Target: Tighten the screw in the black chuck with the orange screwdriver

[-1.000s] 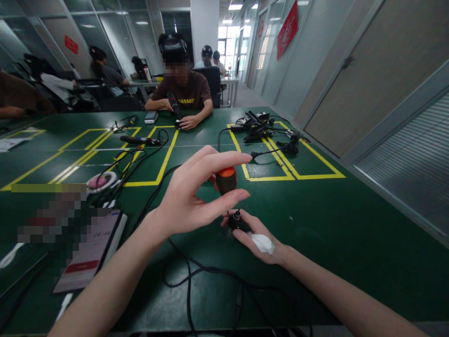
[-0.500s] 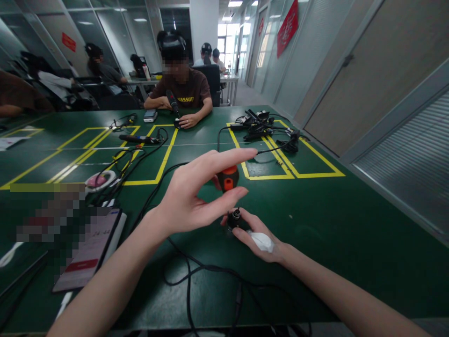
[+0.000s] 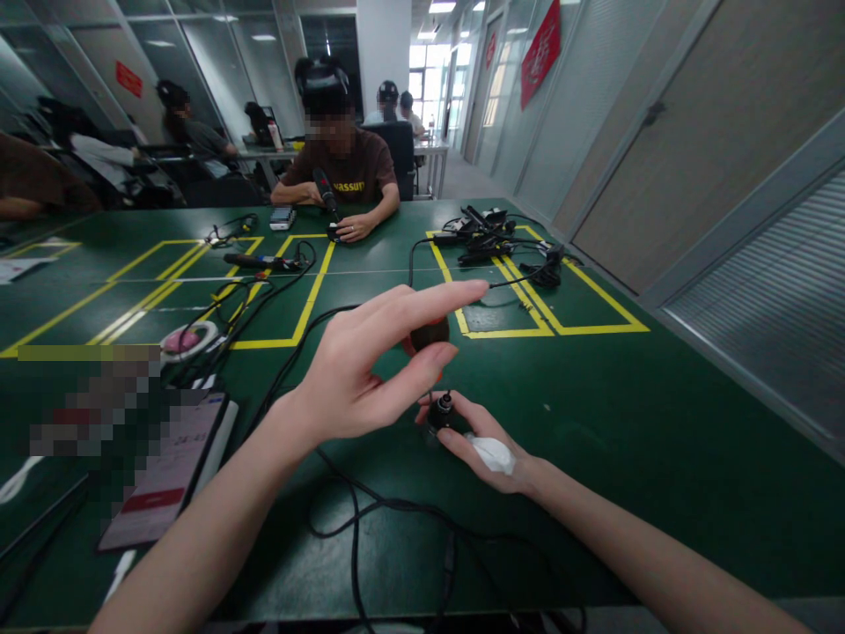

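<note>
My left hand (image 3: 370, 357) holds a black and orange screwdriver (image 3: 432, 335) by its handle, above the other hand. Its index finger reaches out straight past the handle, and the thumb lies along the near side. Below the handle a thin shaft points down towards a small black part (image 3: 441, 414) with a metal ring and a narrow tip on top. That part sits between the thumb and fingers of my right hand (image 3: 479, 436), low over the table. Whether the screwdriver's tip touches it is hidden. A white dressing (image 3: 494, 455) covers the base of my right thumb.
Black cables (image 3: 389, 504) cross the green table (image 3: 634, 458) below my hands. At left lie a phone (image 3: 155, 475) and a white tape roll (image 3: 190, 339). A heap of black devices (image 3: 485, 233) lies farther back. Across the table a person (image 3: 343, 167) works.
The screwdriver handle has turned, so its orange mark facing me is gone from view. My left thumb and index finger have shifted slightly. My right hand holds nearly still.
</note>
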`<state>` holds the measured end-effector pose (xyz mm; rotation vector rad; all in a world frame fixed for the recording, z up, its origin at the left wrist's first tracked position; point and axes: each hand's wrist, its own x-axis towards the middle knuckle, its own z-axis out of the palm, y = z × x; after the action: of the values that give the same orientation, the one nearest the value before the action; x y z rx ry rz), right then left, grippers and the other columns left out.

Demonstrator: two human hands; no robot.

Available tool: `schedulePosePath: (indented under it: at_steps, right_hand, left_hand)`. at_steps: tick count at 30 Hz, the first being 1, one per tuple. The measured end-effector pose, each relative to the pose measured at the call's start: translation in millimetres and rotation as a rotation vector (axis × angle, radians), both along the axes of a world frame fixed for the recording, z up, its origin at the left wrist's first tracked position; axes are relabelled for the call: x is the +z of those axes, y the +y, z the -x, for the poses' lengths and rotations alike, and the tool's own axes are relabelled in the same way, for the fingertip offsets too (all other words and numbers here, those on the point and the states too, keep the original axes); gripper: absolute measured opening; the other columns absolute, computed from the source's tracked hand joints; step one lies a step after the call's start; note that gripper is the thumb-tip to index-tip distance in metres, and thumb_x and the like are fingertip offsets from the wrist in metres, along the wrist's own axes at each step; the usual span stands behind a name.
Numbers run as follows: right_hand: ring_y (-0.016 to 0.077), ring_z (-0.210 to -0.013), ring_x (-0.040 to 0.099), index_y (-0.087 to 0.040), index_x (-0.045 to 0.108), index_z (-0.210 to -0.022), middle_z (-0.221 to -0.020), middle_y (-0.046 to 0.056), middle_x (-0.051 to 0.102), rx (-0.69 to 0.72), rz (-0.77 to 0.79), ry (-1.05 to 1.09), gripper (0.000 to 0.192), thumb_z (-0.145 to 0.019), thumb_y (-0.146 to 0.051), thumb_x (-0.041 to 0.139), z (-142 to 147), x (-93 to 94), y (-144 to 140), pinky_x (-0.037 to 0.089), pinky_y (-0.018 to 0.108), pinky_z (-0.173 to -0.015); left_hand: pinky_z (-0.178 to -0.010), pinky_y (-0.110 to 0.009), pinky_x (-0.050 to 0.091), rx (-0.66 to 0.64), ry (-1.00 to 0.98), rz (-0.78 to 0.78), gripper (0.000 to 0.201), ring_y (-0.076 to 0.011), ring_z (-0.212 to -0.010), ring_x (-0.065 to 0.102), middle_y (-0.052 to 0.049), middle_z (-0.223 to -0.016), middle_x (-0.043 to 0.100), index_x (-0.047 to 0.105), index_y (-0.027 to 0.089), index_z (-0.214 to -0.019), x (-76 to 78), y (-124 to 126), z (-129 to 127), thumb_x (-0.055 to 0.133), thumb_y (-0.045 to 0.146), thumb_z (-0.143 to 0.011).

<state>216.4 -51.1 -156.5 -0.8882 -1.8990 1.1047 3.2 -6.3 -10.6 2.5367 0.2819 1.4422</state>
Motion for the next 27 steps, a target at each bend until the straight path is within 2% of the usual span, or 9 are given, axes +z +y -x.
schedulePosePath:
  at_steps: [2, 4, 7, 10, 14, 18, 24, 27]
  right_hand:
    - [0.0274, -0.105, 0.076, -0.019, 0.06, -0.131, -0.115, 0.012, 0.08, 0.0, 0.003, -0.001, 0.033, -0.1, -0.029, 0.059, 0.3, 1.2, 0.0, 0.059, 0.044, -0.098]
    - [0.0271, -0.105, 0.076, -0.019, 0.061, -0.131, -0.116, 0.012, 0.08, -0.002, 0.0, -0.007, 0.032, -0.1, -0.028, 0.06, 0.6, 2.2, 0.2, 0.058, 0.044, -0.098]
    - [0.0272, -0.104, 0.076, -0.019, 0.061, -0.13, -0.115, 0.012, 0.08, -0.001, -0.017, -0.009, 0.031, -0.1, -0.027, 0.059, 1.0, 3.3, 0.5, 0.059, 0.044, -0.097]
    - [0.0267, -0.103, 0.076, -0.019, 0.062, -0.128, -0.114, 0.012, 0.08, -0.006, -0.019, -0.015, 0.03, -0.099, -0.027, 0.059, 1.4, 4.2, 0.3, 0.059, 0.043, -0.095]
    - [0.0269, -0.104, 0.075, -0.02, 0.062, -0.128, -0.115, 0.011, 0.079, -0.004, -0.01, -0.017, 0.03, -0.099, -0.027, 0.059, 1.0, 4.1, -0.1, 0.058, 0.043, -0.098]
    - [0.0272, -0.105, 0.075, -0.02, 0.06, -0.13, -0.116, 0.012, 0.079, -0.001, -0.02, -0.007, 0.032, -0.099, -0.027, 0.059, 0.2, 2.4, 0.6, 0.058, 0.045, -0.099]
    - [0.0262, -0.104, 0.076, -0.019, 0.062, -0.13, -0.116, 0.012, 0.079, 0.011, -0.022, -0.01, 0.031, -0.101, -0.028, 0.059, 0.0, 2.8, 0.6, 0.058, 0.043, -0.098]
    - [0.0264, -0.105, 0.076, -0.019, 0.061, -0.132, -0.117, 0.012, 0.079, 0.002, -0.026, -0.011, 0.033, -0.101, -0.027, 0.06, 0.1, 1.9, 0.7, 0.058, 0.044, -0.098]
  left_hand:
    - [-0.069, -0.024, 0.053, 0.012, -0.019, -0.048, 0.037, -0.0092, -0.073, 0.063, -0.005, -0.106, 0.077, 0.065, 0.021, -0.135, -0.8, 1.6, -0.2, 0.066, 0.02, -0.098]
    - [-0.068, -0.026, 0.052, 0.017, -0.016, -0.056, 0.038, -0.0101, -0.073, 0.062, -0.006, -0.103, 0.077, 0.064, 0.022, -0.136, -1.2, 2.5, 0.6, 0.067, 0.025, -0.098]
    - [-0.069, -0.029, 0.055, -0.006, 0.02, -0.011, 0.047, -0.0126, -0.073, 0.064, -0.007, -0.101, 0.074, 0.055, 0.023, -0.151, -1.0, 2.0, 1.6, 0.054, 0.03, -0.104]
    - [-0.072, -0.03, 0.058, -0.019, 0.028, 0.012, 0.052, -0.0129, -0.074, 0.067, -0.007, -0.104, 0.074, 0.048, 0.026, -0.158, 0.0, 0.8, 0.5, 0.045, 0.024, -0.106]
    - [-0.071, -0.024, 0.056, 0.003, 0.005, -0.05, 0.048, -0.0099, -0.077, 0.065, -0.007, -0.114, 0.077, 0.057, 0.025, -0.148, 1.1, 2.1, -1.4, 0.059, 0.018, -0.1]
    - [-0.07, -0.023, 0.053, 0.019, -0.03, -0.058, 0.042, -0.0103, -0.076, 0.062, -0.004, -0.095, 0.074, 0.065, 0.022, -0.136, 1.1, 3.3, -0.1, 0.07, 0.018, -0.094]
    - [-0.071, -0.027, 0.056, 0.023, 0.054, -0.002, 0.057, -0.0127, -0.076, 0.064, -0.005, -0.1, 0.071, 0.051, 0.026, -0.155, 2.2, 0.4, 1.3, 0.054, 0.017, -0.099]
    - [-0.07, -0.026, 0.057, 0.042, 0.051, -0.02, 0.058, -0.0125, -0.077, 0.066, -0.005, -0.103, 0.075, 0.053, 0.027, -0.154, 2.5, -0.2, 0.5, 0.055, 0.015, -0.098]
